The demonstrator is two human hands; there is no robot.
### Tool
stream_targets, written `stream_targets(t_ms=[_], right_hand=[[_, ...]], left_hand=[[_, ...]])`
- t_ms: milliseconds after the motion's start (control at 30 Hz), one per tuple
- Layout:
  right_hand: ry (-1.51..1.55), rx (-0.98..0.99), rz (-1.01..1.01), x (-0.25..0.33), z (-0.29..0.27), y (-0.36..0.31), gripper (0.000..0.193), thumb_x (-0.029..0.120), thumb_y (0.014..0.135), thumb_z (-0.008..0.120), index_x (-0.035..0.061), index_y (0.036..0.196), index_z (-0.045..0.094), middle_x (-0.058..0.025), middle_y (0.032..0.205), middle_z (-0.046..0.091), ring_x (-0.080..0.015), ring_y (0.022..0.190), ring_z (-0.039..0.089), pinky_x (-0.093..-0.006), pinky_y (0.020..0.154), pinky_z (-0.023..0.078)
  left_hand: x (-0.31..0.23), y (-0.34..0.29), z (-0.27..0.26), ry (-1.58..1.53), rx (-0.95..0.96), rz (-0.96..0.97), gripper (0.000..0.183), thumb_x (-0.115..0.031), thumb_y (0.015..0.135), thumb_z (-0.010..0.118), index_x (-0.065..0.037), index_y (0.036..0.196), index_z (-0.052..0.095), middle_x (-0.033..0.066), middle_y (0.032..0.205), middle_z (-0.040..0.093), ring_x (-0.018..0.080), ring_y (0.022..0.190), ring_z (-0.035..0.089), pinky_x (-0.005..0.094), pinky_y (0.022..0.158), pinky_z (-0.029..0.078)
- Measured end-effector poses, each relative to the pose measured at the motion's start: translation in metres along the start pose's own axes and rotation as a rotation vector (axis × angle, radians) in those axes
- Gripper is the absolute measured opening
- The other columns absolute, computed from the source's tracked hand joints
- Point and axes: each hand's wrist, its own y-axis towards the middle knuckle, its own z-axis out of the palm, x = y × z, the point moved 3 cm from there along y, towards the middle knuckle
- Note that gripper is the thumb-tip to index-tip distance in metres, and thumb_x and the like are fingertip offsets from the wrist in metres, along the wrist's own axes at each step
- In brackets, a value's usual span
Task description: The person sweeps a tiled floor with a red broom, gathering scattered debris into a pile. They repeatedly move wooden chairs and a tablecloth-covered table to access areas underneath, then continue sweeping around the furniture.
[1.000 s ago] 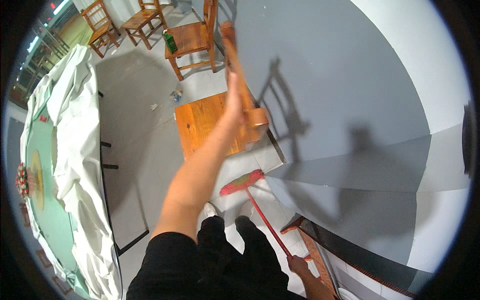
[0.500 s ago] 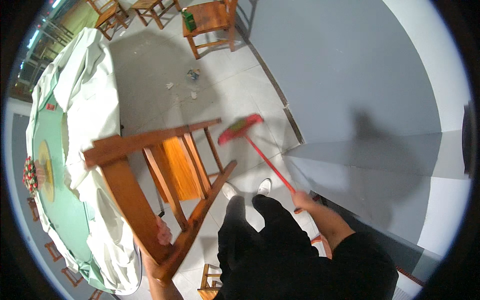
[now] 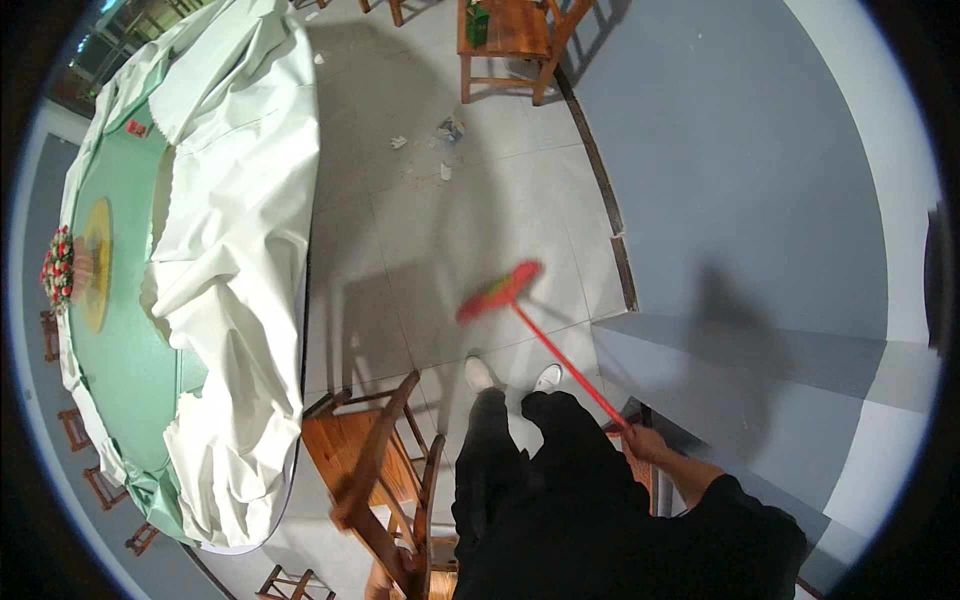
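My right hand (image 3: 645, 442) is closed round the end of a red broom's handle (image 3: 568, 368). The broom head (image 3: 500, 290), red with a yellow-green middle, is slightly blurred over the tiles in front of my white shoes. At my lower left, a wooden chair (image 3: 362, 440) is tilted beside the table, its frame turned toward me. My left hand (image 3: 380, 580) grips the chair's back near the bottom edge of the view; the wood hides most of its fingers. Crumpled litter (image 3: 450, 130) and white scraps (image 3: 445, 172) lie on the floor farther ahead.
A round table with a bunched white cloth (image 3: 240, 200) over a green one (image 3: 120, 350) fills the left, bearing a flower arrangement (image 3: 58, 268). Ahead stands another chair (image 3: 505, 35) with a green box (image 3: 477, 25). A grey wall (image 3: 740, 150) with a ledge runs along the right.
My left hand has brought the chair down and back toward my lower left side. The view has shifted, and the broom is still in my right hand.
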Motion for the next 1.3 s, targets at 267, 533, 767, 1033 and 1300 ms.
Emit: stream_targets(t_ms=[267,533,767,1033,1300], right_hand=[[-0.076,0.133,0.117,0.096,0.000,0.134,0.057,0.051,0.099,0.035,0.0045,0.108,0.067,-0.0240,0.108,0.067,-0.0442,0.099,0.064,-0.0531,0.084,0.050],[0.119,-0.084,-0.211,0.350,-0.099,0.237,0.041,0.037,0.099,0.040,0.0082,0.103,0.069,-0.0154,0.097,0.071,-0.0360,0.090,0.068,-0.0480,0.078,0.053],[0.330,0.018,0.009,0.098,0.022,0.035,0.061,0.054,0.099,0.034,0.0013,0.106,0.064,-0.0272,0.099,0.067,-0.0467,0.096,0.063,-0.0532,0.084,0.048],[0.557,0.107,0.498,-0.006,0.114,-0.025,0.055,0.044,0.100,0.038,-0.0057,0.098,0.062,-0.0310,0.099,0.066,-0.0464,0.091,0.065,-0.0539,0.076,0.052],[0.326,-0.031,0.298,0.002,0.030,0.075,0.062,0.045,0.102,0.028,-0.0052,0.100,0.064,-0.0299,0.095,0.067,-0.0476,0.092,0.066,-0.0563,0.079,0.053]], left_hand=[[0.067,0.007,-0.038,0.340,-0.178,-0.367,0.042,-0.044,0.096,0.051,-0.004,0.100,0.064,0.0192,0.083,0.066,0.0368,0.079,0.063,0.0446,0.071,0.049],[-0.125,0.015,-0.102,1.304,-0.560,-0.133,0.043,-0.035,0.096,0.055,0.000,0.120,0.062,0.0276,0.110,0.066,0.0448,0.107,0.060,0.0459,0.095,0.046],[-0.422,0.189,0.055,1.632,-0.619,1.170,0.079,-0.039,0.087,0.068,-0.004,0.148,0.034,0.0214,0.153,0.033,0.0404,0.142,0.028,0.0504,0.117,0.024],[-0.471,0.298,0.063,1.754,-0.830,0.927,0.115,-0.054,0.074,0.076,-0.004,0.155,0.012,0.0221,0.159,0.018,0.0395,0.147,0.018,0.0520,0.119,0.018],[-0.469,0.313,0.049,1.777,-0.915,1.013,0.101,-0.031,0.081,0.076,-0.004,0.154,0.012,0.0178,0.160,0.017,0.0354,0.148,0.018,0.0497,0.121,0.016]])
